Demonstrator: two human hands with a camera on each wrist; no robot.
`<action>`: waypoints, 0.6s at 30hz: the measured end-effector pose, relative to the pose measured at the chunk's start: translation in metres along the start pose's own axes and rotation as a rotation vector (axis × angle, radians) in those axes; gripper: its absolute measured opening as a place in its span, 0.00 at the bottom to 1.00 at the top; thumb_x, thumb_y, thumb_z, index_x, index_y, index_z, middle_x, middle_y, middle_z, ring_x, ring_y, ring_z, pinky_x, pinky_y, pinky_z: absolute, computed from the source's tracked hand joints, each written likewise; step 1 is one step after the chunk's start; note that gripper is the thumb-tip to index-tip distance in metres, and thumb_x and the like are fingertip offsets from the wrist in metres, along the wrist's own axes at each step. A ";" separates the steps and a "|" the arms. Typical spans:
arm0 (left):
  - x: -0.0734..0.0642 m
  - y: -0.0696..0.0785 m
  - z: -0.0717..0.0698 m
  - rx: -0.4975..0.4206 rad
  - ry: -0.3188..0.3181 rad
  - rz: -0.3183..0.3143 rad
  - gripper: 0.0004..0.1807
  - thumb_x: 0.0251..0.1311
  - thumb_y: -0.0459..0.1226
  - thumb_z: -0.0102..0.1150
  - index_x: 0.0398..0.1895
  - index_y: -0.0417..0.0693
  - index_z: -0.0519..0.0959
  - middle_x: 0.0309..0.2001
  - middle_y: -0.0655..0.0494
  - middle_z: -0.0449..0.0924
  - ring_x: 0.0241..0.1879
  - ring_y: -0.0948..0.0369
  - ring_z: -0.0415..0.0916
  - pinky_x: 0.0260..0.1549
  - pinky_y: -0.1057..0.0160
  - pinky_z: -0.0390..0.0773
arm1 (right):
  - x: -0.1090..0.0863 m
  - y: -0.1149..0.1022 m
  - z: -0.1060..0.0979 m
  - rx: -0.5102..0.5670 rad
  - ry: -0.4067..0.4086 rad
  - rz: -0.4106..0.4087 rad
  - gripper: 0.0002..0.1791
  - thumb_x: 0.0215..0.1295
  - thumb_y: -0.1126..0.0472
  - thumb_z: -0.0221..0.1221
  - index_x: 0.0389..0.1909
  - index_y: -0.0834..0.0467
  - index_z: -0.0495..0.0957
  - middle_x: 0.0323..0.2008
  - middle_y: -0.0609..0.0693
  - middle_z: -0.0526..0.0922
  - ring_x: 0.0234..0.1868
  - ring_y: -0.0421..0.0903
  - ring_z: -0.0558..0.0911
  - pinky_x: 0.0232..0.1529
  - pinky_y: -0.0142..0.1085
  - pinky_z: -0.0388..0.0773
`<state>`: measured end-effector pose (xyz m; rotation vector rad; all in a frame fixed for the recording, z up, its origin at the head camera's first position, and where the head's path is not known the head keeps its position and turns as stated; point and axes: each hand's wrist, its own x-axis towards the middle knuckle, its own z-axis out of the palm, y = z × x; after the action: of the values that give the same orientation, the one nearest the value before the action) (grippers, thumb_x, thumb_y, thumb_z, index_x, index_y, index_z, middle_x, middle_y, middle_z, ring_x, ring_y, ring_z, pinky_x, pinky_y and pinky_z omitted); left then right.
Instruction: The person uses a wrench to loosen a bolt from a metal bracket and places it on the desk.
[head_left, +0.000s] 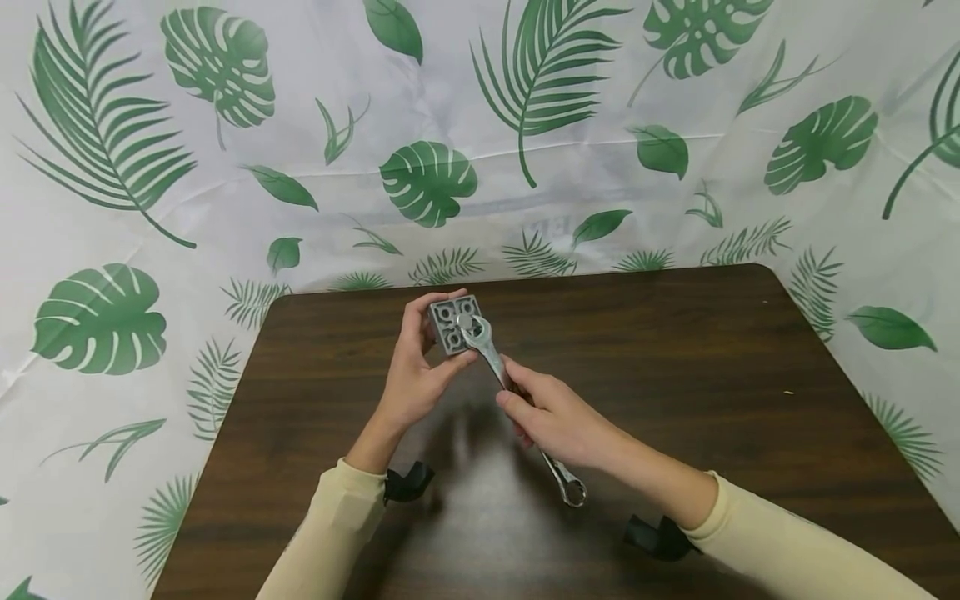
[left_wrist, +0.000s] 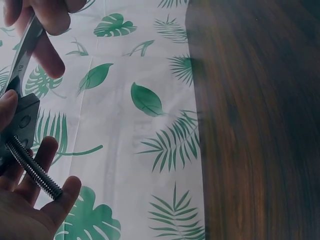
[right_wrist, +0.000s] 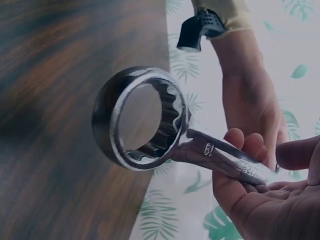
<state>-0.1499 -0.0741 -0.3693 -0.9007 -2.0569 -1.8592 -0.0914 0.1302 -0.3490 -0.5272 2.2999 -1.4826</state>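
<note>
Brown table (head_left: pixel 675 367) beneath; left grip (head_left: pixel 416 373) clamped on block (head_left: pixel 448 325), right grip (head_left: pixel 558 415) round wrench (head_left: pixel 492 358) mid-handle.

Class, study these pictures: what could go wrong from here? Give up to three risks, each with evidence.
The wrench could slip, since only its end meets the bolt.

The block might twist, as only the left hand holds it.

The bolt's threads might scrape the left hand's fingers, which lie close to them.
</note>
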 end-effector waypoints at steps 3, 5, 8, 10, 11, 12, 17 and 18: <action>0.000 0.002 0.001 0.007 -0.013 0.009 0.39 0.52 0.18 0.66 0.65 0.32 0.58 0.67 0.44 0.68 0.52 0.50 0.76 0.48 0.60 0.73 | 0.001 -0.001 -0.001 -0.008 0.000 0.012 0.31 0.77 0.58 0.46 0.76 0.63 0.51 0.25 0.54 0.75 0.23 0.49 0.77 0.24 0.40 0.77; 0.002 0.010 0.003 0.014 -0.026 0.008 0.38 0.52 0.18 0.66 0.65 0.29 0.57 0.67 0.39 0.67 0.52 0.48 0.75 0.48 0.58 0.73 | 0.002 -0.001 -0.002 -0.009 0.003 0.022 0.32 0.77 0.57 0.46 0.76 0.62 0.50 0.25 0.54 0.75 0.23 0.49 0.76 0.24 0.40 0.77; 0.002 0.012 0.005 0.021 -0.036 0.015 0.38 0.52 0.19 0.66 0.65 0.29 0.57 0.66 0.38 0.67 0.52 0.49 0.75 0.48 0.59 0.72 | 0.003 -0.001 -0.002 -0.008 0.006 0.033 0.31 0.78 0.57 0.46 0.76 0.61 0.50 0.25 0.56 0.74 0.22 0.49 0.74 0.25 0.40 0.77; 0.001 0.012 0.005 0.023 -0.032 0.012 0.38 0.52 0.19 0.66 0.65 0.30 0.57 0.67 0.39 0.67 0.52 0.49 0.75 0.48 0.59 0.72 | 0.004 -0.001 -0.002 -0.019 0.010 0.035 0.31 0.78 0.57 0.46 0.76 0.60 0.50 0.24 0.56 0.74 0.22 0.46 0.73 0.24 0.40 0.76; 0.001 0.012 0.005 0.024 -0.031 0.012 0.38 0.53 0.19 0.66 0.65 0.30 0.57 0.67 0.40 0.67 0.52 0.49 0.75 0.48 0.59 0.72 | 0.004 0.000 -0.003 -0.031 0.014 0.033 0.31 0.78 0.57 0.46 0.76 0.60 0.51 0.24 0.55 0.74 0.21 0.45 0.73 0.24 0.39 0.75; 0.001 0.012 0.005 0.025 -0.031 0.011 0.38 0.52 0.19 0.66 0.65 0.30 0.57 0.67 0.40 0.67 0.52 0.50 0.75 0.48 0.59 0.72 | 0.004 0.000 -0.003 -0.043 0.017 0.029 0.31 0.78 0.57 0.46 0.76 0.60 0.51 0.24 0.53 0.74 0.21 0.45 0.73 0.24 0.39 0.74; 0.000 0.012 0.005 0.026 -0.039 0.014 0.38 0.52 0.18 0.65 0.64 0.29 0.57 0.66 0.38 0.67 0.52 0.49 0.75 0.48 0.60 0.73 | 0.007 0.003 -0.008 -0.153 0.043 0.008 0.29 0.78 0.58 0.46 0.75 0.62 0.55 0.21 0.47 0.68 0.18 0.42 0.66 0.22 0.36 0.66; -0.001 0.012 0.004 0.027 -0.040 0.016 0.38 0.51 0.17 0.65 0.64 0.29 0.57 0.66 0.37 0.67 0.52 0.49 0.75 0.48 0.60 0.73 | 0.008 0.004 -0.009 -0.181 0.049 0.003 0.29 0.78 0.58 0.46 0.75 0.62 0.55 0.21 0.46 0.67 0.18 0.42 0.65 0.22 0.36 0.65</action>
<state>-0.1412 -0.0699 -0.3605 -0.9520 -2.0863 -1.8155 -0.1034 0.1351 -0.3501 -0.5418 2.4868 -1.3067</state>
